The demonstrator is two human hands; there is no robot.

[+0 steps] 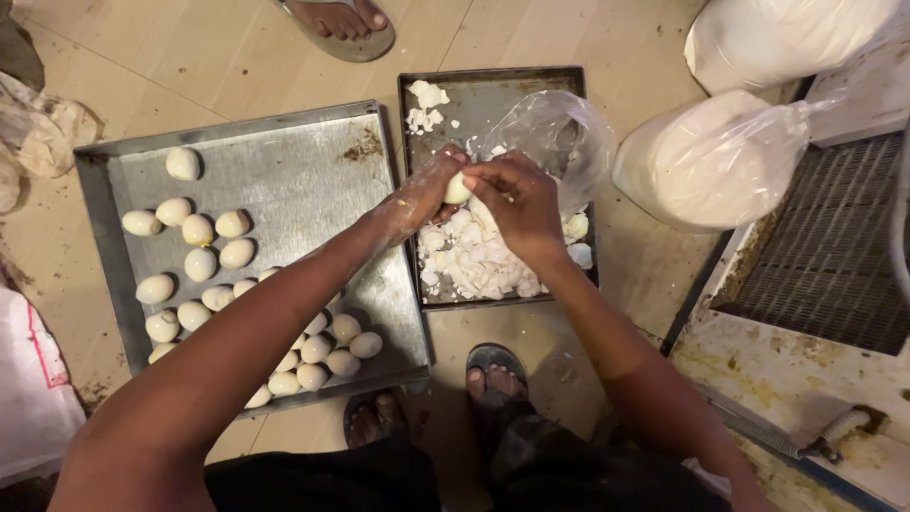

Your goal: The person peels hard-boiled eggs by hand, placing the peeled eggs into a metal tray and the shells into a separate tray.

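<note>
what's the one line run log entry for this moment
left hand: holds egg | right hand: picks at egg | under: small tray of shell bits | left: big tray of eggs

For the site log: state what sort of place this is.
Probably a food-preparation area, worked at floor level. Both hands hold an egg over a small tray of shell bits, a large metal tray holds peeled eggs, and a bulging sack lies alongside.

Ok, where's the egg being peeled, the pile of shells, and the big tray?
egg (458,188), head view, its pale top between both hands.
pile of shells (471,258), head view, middle of the heap.
big tray (294,180), head view, bare metal floor.
</note>
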